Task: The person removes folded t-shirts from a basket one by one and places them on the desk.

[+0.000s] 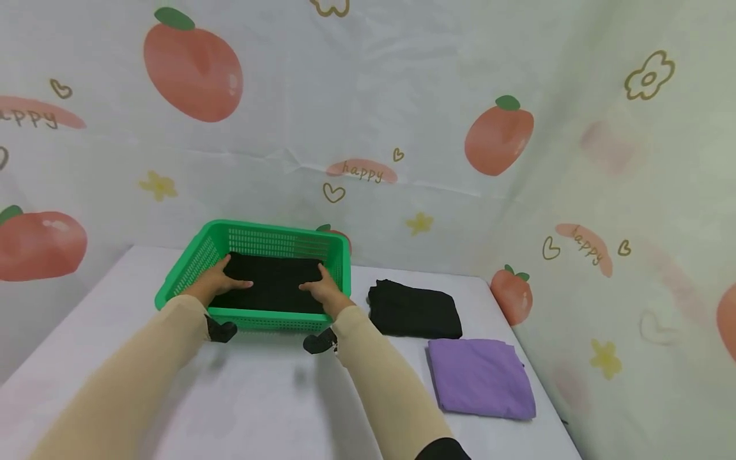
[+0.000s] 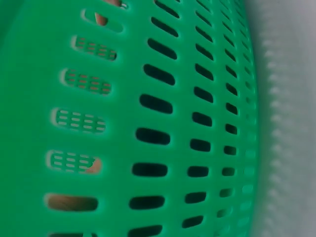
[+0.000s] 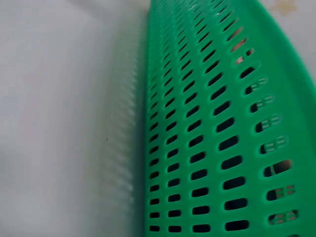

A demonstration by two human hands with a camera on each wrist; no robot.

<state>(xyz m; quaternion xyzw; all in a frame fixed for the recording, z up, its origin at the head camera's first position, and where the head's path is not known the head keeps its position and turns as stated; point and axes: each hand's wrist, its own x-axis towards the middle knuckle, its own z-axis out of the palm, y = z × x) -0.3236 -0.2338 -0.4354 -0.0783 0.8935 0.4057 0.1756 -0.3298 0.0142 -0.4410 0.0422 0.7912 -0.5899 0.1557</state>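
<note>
A folded black cloth (image 1: 273, 284) lies inside a green slotted plastic basket (image 1: 253, 225) on the table. My left hand (image 1: 215, 281) reaches over the near rim and holds the cloth's left end, thumb lying across the top. At the opposite end my right hand (image 1: 326, 291) holds the cloth in the same way, its thumb pointing inward. The fingers farther down are hidden by the cloth and basket. In the left wrist view the near basket wall (image 2: 118, 148) fills most of the picture; the right wrist view shows the slotted wall (image 3: 212, 138) beside the white tabletop.
To the right of the basket lies another folded black cloth (image 1: 414, 311). A folded purple cloth (image 1: 482, 378) sits nearer, close to the right edge of the white table (image 1: 259, 409). A fruit-printed curtain (image 1: 391, 96) hangs behind and along the right side.
</note>
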